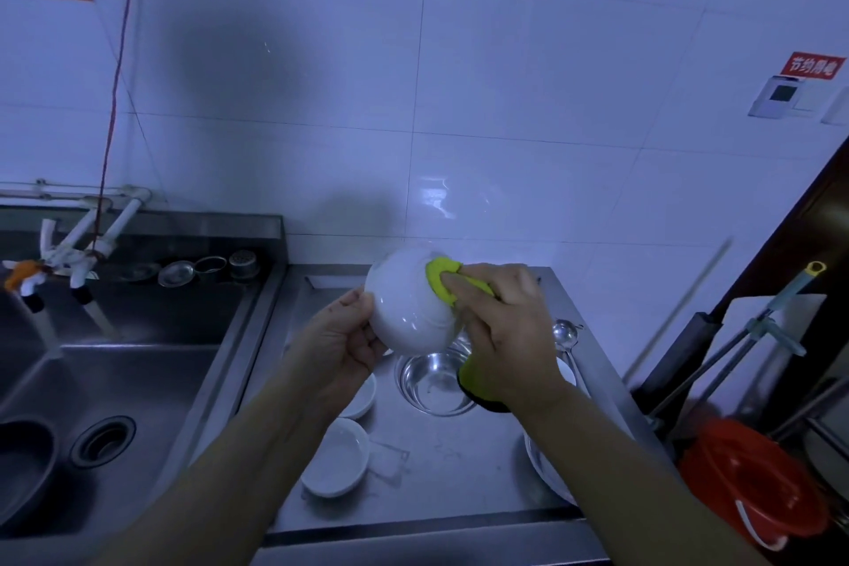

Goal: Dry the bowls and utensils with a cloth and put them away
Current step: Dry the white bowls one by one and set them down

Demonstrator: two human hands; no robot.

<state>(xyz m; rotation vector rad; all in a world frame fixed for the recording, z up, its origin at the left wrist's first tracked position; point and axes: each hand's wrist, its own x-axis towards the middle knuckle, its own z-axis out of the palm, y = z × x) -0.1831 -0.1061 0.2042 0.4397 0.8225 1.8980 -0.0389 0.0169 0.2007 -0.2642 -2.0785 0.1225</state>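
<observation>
The person is holding a white bowl [409, 308] up over the steel counter [459, 464], tilted so its outside faces the camera. The left hand [342, 347] is gripping it at the rim, fingers curled round the edge, while the right hand [500, 326] is pressing a yellow cloth [441, 278] against the bowl's upper side — fingers bunched on the cloth and pinching it, with the rest of the cloth hanging below the wrist. So the drying step is in hand, and this bowl looks to be the one being worked on now. Below it, a steel bowl [434, 384] is sitting on the counter, with two small white dishes [337, 464] to its left, a spoon [566, 338] to its right and a plate [546, 473] partly hidden under the right forearm; whether these are dry cannot be told. The sink [115, 363] is lying to the left. The next move probably calls for turning the bowl to wipe the inside, keeping a firm rim grip since wet glaze slips — then setting it away; no storage place is showing.
</observation>
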